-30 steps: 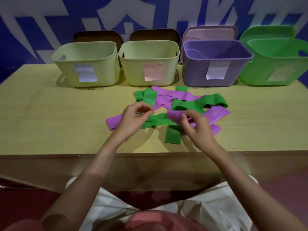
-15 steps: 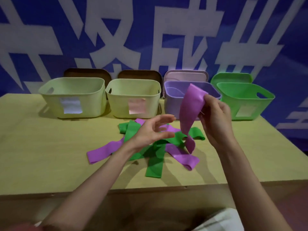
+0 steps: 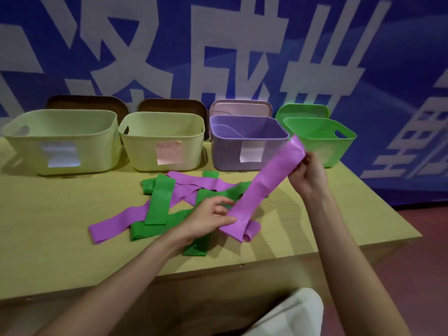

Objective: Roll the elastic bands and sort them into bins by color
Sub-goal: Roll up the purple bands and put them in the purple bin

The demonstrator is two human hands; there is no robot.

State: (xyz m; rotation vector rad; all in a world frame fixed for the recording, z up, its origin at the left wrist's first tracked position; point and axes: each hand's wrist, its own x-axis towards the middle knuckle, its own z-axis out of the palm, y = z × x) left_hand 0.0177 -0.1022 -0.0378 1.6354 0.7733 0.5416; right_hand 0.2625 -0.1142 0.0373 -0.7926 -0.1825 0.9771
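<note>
Now both hands are gripping the purple band [image 3: 264, 187]: left hand [image 3: 211, 218] pinching its near end, right hand [image 3: 309, 170] its far end toward the table's back edge.

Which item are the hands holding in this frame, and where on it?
One purple band, stretched between both hands: the right hand grips its upper end, and the left hand pinches it near the lower end, just above the table.

Wooden table [image 3: 60, 238] bears four bins [image 3: 162, 141]; tangled green and purple bands [image 3: 160, 202] lie before them.
</note>
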